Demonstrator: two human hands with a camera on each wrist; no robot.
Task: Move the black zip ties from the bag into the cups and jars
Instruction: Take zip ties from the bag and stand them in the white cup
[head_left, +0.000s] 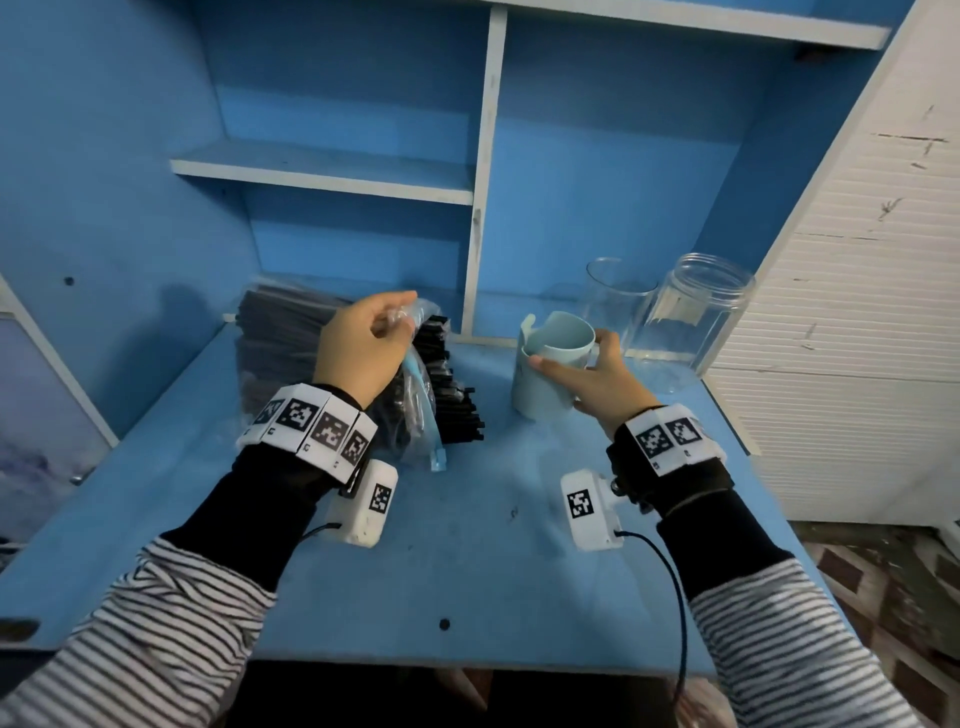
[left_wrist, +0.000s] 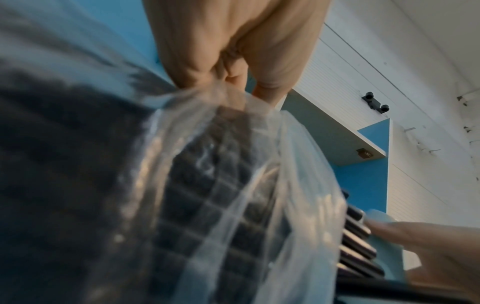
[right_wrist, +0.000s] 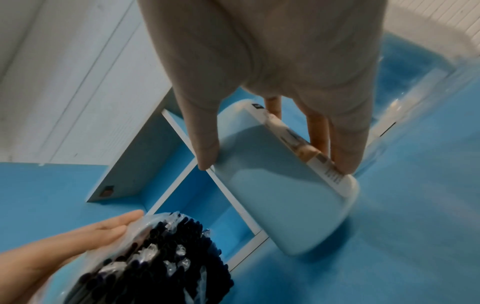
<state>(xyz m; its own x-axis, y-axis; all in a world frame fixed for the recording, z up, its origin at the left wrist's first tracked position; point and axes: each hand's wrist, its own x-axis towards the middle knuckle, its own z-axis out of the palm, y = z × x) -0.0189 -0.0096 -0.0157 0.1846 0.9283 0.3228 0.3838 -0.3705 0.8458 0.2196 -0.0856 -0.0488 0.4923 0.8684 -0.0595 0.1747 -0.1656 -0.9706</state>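
Note:
A clear plastic bag (head_left: 415, 395) packed with black zip ties (head_left: 452, 384) lies on the blue desk, its mouth toward the middle. My left hand (head_left: 363, 343) pinches the bag's upper edge (left_wrist: 207, 96) and lifts it; the zip tie ends (right_wrist: 155, 251) show through the mouth. A pale blue cup (head_left: 553, 364) stands right of the bag. My right hand (head_left: 587, 379) grips the cup (right_wrist: 272, 185) at its rim, thumb on the near side and fingers on the far side. Behind stand a clear cup (head_left: 615, 296) and a clear jar (head_left: 696, 312), both with nothing in them.
The blue desk (head_left: 467, 545) ends at a front edge near me. A white upright shelf divider (head_left: 483, 182) stands behind the bag and cup. A white ribbed cabinet (head_left: 857, 312) closes the right side, close to the jar.

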